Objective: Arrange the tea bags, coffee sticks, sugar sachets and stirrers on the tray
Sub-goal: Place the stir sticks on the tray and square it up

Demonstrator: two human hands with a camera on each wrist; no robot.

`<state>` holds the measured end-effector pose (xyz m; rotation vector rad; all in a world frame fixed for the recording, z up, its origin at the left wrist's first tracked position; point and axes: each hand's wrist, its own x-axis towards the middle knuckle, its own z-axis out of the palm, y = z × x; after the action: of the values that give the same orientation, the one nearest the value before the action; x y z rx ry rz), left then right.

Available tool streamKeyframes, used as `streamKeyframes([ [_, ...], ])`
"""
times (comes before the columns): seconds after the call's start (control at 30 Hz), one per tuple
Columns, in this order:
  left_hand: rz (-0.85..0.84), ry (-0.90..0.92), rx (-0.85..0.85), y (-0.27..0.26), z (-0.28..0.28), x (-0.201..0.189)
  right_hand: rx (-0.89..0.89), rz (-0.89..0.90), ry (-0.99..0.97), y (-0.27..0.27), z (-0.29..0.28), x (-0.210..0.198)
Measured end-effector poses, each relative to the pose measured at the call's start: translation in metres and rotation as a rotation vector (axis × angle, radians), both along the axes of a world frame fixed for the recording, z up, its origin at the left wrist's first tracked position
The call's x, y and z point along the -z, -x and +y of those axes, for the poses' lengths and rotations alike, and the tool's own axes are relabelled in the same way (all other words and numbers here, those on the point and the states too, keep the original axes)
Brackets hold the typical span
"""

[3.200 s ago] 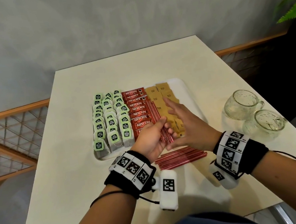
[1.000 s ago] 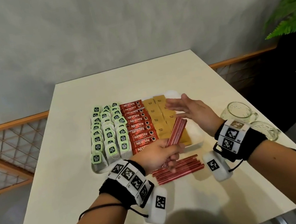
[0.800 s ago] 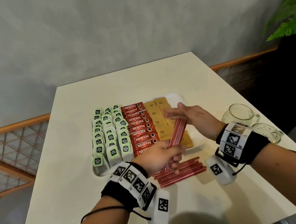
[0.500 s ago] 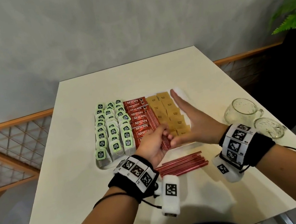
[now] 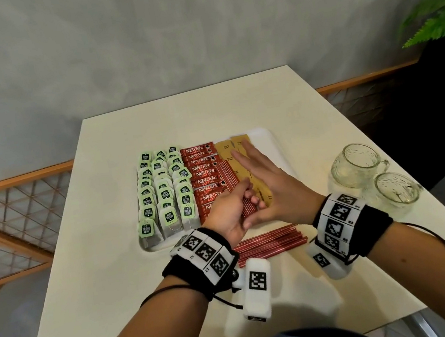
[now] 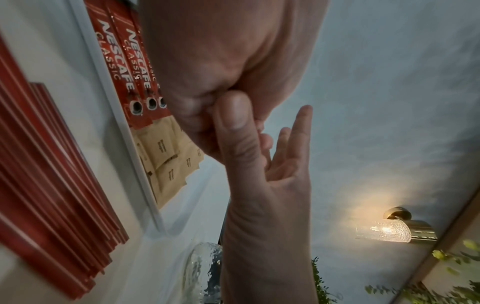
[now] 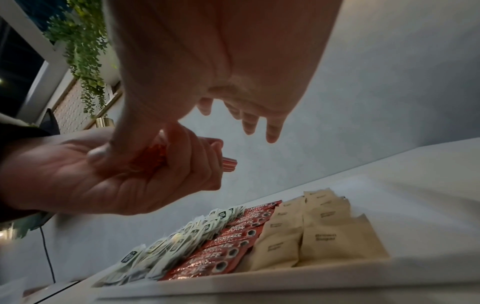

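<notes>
A white tray [image 5: 270, 139] holds rows of green-tagged tea bags [image 5: 163, 196], red coffee sticks [image 5: 201, 171] and brown sugar sachets [image 5: 226, 150]. My left hand [image 5: 244, 196] grips a bundle of red stirrers [image 5: 230, 180], which lies lengthwise between the coffee sticks and the sachets. My right hand [image 5: 257, 180] is open with straight fingers over the sachets, its thumb against the bundle's near end. In the right wrist view the held stirrers [image 7: 230, 164] poke out of the left fist. More loose stirrers [image 5: 267, 244] lie on the table just in front of the tray.
Two glass mugs [image 5: 359, 165] [image 5: 395, 191] stand to the right of the tray, close to the table's right edge. A fern [image 5: 441, 14] hangs at the far right. A wooden lattice rail [image 5: 18, 199] runs left of the table.
The left hand has brought the stirrer bundle from tilted above the sachets down into the gap beside the coffee sticks. The right hand has moved in over the sachets.
</notes>
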<state>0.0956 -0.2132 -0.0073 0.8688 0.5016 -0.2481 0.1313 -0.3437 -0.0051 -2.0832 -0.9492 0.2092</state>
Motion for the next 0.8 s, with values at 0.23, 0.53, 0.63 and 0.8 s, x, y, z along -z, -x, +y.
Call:
streamKeyframes([
  [0.23, -0.223, -0.493, 0.434, 0.009, 0.011, 0.006, 0.117, 0.137, -0.118, -0.003, -0.007, -0.01],
  [0.53, -0.386, -1.04, 0.638, 0.007, 0.013, 0.019, 0.208, 0.264, -0.142, -0.015, -0.027, -0.006],
  [0.63, -0.396, -1.154, 0.571, -0.003, 0.009, 0.02, 0.421, 0.181, -0.111, -0.019, -0.027, -0.003],
  [0.8, -0.39, -1.132, 0.394, -0.018, -0.011, 0.02, 0.378, 0.441, -0.097, -0.02, -0.024, -0.002],
])
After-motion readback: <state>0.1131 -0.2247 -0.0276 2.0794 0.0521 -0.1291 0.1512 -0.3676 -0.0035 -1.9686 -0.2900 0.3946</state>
